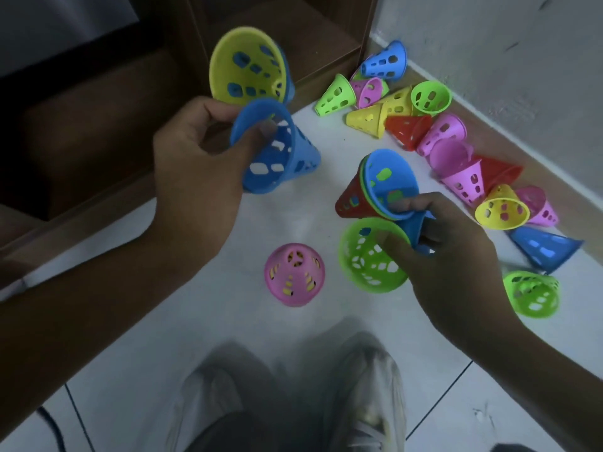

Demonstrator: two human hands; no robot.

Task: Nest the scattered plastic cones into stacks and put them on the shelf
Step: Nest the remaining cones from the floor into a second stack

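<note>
the gathering step is under way, nothing on the shelf yet. the left hand pinches a blue cone by its rim, with a yellow stack pressed above it. the right hand grips a red-and-blue stack and a green cone (thumb inside its mouth). a pink cone stands on the floor; more lie scattered along the wall. next these handfuls probably want nesting, mouths aligned, before reaching for more.

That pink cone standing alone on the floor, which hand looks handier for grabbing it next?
Probably the right hand: it hangs low, just beside the pink cone, though it already holds a green cone and a nested stack. The left hand is higher, gripping two cones.
</note>
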